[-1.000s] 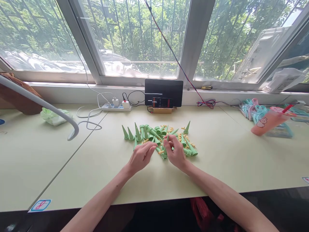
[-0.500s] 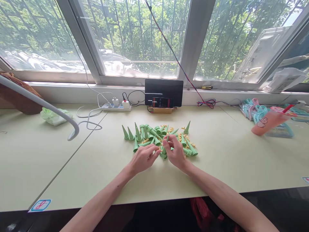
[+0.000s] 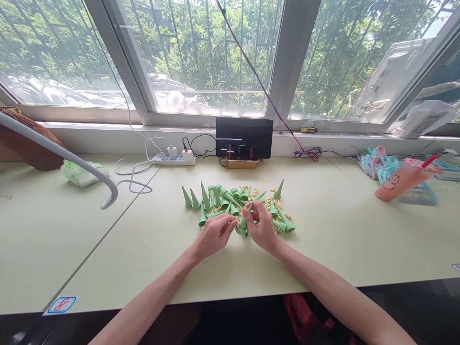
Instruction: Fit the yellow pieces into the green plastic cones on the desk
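My right hand (image 3: 261,227) is closed on a green plastic cone-shaped spike (image 3: 243,224), its point tilted up to the right and its wide ribbed end down towards me. Close to the side of that spike, my left hand (image 3: 214,235) pinches a small yellow plastic piece (image 3: 236,219), mostly covered by the fingertips. Around both hands lies a heap of similar green spikes (image 3: 226,194), some upright and some on their sides. Small yellow pieces (image 3: 286,215) are scattered among them, mostly on the right. One upright spike (image 3: 279,190) stands at the heap's back right.
Behind the heap, a phone (image 3: 242,152) leans on a dark tablet (image 3: 260,132). A power strip (image 3: 174,158) with cables lies left of it. On the right are a tilted drink cup (image 3: 400,181) and teal items in clear bags (image 3: 383,165). A grey curved bar (image 3: 82,167) crosses the left.
The spike in my right hand has shifted slightly left at its wide end. My left fingertips have moved a little left and up, still pinching the yellow piece.
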Motion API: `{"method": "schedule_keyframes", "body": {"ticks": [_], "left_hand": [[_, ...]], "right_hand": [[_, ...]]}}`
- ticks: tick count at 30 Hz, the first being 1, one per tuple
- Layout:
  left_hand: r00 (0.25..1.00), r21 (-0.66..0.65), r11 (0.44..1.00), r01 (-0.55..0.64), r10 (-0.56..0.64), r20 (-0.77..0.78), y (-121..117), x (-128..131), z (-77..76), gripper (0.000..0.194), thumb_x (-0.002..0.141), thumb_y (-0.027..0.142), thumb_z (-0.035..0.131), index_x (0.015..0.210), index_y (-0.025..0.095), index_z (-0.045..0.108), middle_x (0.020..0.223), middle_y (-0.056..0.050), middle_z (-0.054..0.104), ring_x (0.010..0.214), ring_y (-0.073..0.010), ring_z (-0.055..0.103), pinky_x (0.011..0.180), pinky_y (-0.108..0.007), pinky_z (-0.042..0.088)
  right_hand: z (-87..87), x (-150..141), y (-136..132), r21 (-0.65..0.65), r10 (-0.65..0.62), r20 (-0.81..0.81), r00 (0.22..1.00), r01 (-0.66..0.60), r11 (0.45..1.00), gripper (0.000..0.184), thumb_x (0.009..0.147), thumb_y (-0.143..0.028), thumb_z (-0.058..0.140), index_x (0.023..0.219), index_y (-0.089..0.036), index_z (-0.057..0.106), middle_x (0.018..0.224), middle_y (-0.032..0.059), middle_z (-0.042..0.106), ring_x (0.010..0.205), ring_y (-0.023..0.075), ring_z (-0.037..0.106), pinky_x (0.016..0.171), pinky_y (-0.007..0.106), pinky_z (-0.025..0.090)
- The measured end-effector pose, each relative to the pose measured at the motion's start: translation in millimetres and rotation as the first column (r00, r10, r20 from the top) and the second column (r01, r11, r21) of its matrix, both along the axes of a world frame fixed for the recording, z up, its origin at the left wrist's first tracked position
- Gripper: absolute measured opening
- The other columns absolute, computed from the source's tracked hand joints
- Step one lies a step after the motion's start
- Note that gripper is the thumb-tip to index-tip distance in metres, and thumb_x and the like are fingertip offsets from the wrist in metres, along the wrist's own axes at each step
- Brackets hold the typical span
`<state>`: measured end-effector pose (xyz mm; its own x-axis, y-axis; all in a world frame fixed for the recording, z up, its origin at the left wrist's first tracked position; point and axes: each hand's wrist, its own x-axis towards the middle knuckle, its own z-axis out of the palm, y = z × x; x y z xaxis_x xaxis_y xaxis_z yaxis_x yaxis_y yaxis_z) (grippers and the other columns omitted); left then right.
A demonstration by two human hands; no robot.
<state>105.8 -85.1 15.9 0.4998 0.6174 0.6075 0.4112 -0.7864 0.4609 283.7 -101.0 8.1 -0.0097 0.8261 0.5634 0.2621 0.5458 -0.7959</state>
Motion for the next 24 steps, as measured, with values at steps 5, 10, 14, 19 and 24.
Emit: {"method": "schedule_keyframes", "body": {"ticks": [5, 10, 14, 19, 24], "left_hand": [[0.999, -0.016, 1.000, 0.020, -0.019, 0.025, 0.1, 0.9, -1.2, 0.022, 0.099, 0.021, 0.048, 0.081, 0.017, 0.060, 0.064, 0.001, 0.056, 0.055, -0.0107, 0.044, 0.054, -0.023, 0.036], [0.999, -0.031, 0.999, 0.039, -0.038, 0.027, -0.2, 2.2, -1.1, 0.022, 0.099, 0.023, 0.048, 0.081, 0.017, 0.060, 0.064, 0.001, 0.054, 0.057, -0.0110, 0.044, 0.054, -0.023, 0.037], [0.998, -0.035, 0.998, 0.051, -0.049, 0.039, -0.5, 3.2, 0.6, 0.023, 0.100, 0.024, 0.047, 0.083, 0.018, 0.061, 0.062, 0.001, 0.054, 0.055, -0.0110, 0.044, 0.054, -0.023, 0.038], [0.995, -0.045, 0.995, 0.084, -0.082, 0.051, -0.6, 3.5, 1.6, 0.022, 0.100, 0.023, 0.046, 0.085, 0.017, 0.062, 0.063, 0.001, 0.054, 0.055, -0.0107, 0.046, 0.054, -0.022, 0.039], [0.993, 0.022, 0.993, 0.119, -0.119, 0.021, -0.2, 2.4, 1.2, 0.020, 0.100, 0.020, 0.044, 0.092, 0.018, 0.062, 0.068, 0.000, 0.054, 0.055, -0.0103, 0.044, 0.053, -0.022, 0.038]], "right_hand": [[0.0, 0.3, 0.3, -0.021, 0.011, -0.016, 1.000, -0.012, 1.000, 0.021, 0.100, -0.041, 0.047, 0.093, -0.022, 0.042, 0.072, -0.0051, 0.049, 0.043, 0.0045, 0.042, 0.040, 0.018, 0.030], [-1.9, 1.3, 2.0, -0.060, 0.012, -0.056, 0.998, -0.015, 0.998, 0.021, 0.100, -0.042, 0.048, 0.095, -0.022, 0.044, 0.075, -0.0038, 0.052, 0.043, 0.0046, 0.042, 0.039, 0.018, 0.033], [-3.9, 1.7, 2.6, -0.081, 0.014, -0.075, 0.997, -0.020, 0.997, 0.021, 0.100, -0.042, 0.049, 0.096, -0.022, 0.044, 0.076, -0.0033, 0.053, 0.043, 0.0044, 0.042, 0.039, 0.018, 0.033], [-3.5, 1.1, 2.6, -0.066, -0.010, -0.074, 0.997, 0.005, 0.998, 0.022, 0.099, -0.042, 0.049, 0.095, -0.021, 0.046, 0.076, -0.0028, 0.053, 0.045, 0.0052, 0.042, 0.041, 0.019, 0.032], [0.7, -0.1, 2.1, -0.052, -0.003, -0.079, 0.997, -0.001, 0.999, 0.021, 0.100, -0.041, 0.048, 0.095, -0.021, 0.049, 0.075, -0.0014, 0.054, 0.050, 0.0075, 0.045, 0.045, 0.020, 0.037]]}}
